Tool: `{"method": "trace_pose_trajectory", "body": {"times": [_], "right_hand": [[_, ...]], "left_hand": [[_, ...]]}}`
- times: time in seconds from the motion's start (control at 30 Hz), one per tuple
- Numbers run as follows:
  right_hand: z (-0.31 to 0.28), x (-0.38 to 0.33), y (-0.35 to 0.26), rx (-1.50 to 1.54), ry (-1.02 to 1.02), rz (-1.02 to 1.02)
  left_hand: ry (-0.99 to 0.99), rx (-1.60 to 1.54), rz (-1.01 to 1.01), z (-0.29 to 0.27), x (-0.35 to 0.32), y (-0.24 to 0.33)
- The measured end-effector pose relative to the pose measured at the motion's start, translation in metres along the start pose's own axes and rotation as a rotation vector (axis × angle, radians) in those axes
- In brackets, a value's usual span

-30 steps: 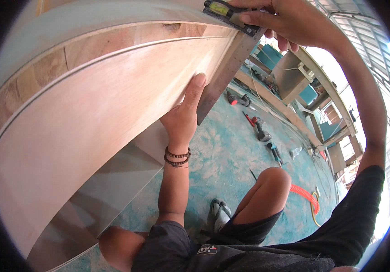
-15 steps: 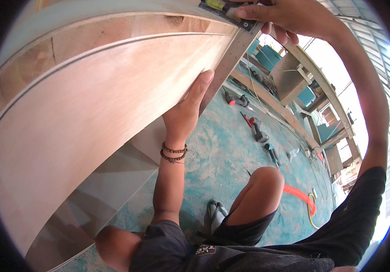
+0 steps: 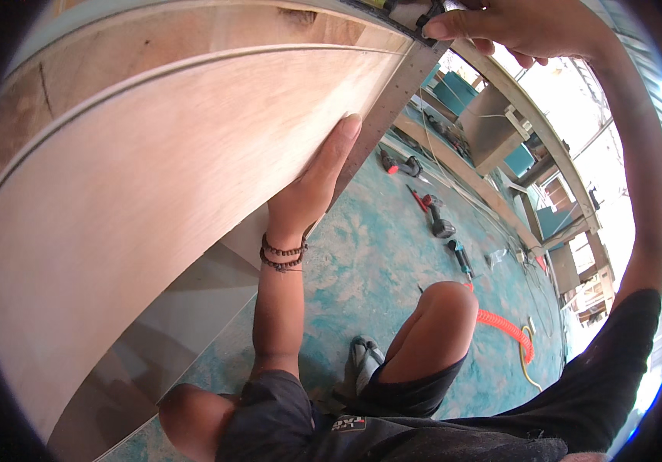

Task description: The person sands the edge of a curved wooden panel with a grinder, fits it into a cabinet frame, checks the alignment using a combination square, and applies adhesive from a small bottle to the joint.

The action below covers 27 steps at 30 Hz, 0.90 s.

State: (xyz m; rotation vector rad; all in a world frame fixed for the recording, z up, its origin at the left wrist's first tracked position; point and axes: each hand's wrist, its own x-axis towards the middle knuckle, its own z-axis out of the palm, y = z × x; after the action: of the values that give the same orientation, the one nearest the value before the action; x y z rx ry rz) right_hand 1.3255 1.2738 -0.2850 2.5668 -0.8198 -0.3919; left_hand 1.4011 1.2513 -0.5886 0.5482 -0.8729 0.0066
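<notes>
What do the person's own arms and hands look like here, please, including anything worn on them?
Both hands are bare, with no gloves. The left hand has two dark beaded bracelets around the wrist, and its forearm is uncovered. The right hand shows no ring or band that can be made out; that arm is bare up to a short black sleeve at the upper arm.

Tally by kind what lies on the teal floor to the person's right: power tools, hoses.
Power tools: 3, a drill, a second tool, a third
Hoses: 1, an orange coil
Total: 4
</notes>
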Motion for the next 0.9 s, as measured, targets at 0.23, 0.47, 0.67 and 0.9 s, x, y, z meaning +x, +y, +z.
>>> {"method": "trace_pose_trajectory", "body": {"times": [0.23,0.47,0.67,0.9], "right_hand": [[0.005,0.002,0.009,0.020,0.083,-0.168],[0.010,0.005,0.003,-0.076,0.087,-0.066],[0.013,0.000,0.007,-0.129,0.160,-0.163],[0.006,0.007,0.008,-0.156,0.126,-0.115]], "left_hand": [[-0.019,0.092,0.122,-0.004,0.003,-0.005],[-0.051,0.120,0.150,-0.007,0.003,-0.008],[0.033,0.010,0.048,0.004,0.000,-0.003],[0.001,-0.032,-0.036,0.003,-0.015,-0.025]]}}
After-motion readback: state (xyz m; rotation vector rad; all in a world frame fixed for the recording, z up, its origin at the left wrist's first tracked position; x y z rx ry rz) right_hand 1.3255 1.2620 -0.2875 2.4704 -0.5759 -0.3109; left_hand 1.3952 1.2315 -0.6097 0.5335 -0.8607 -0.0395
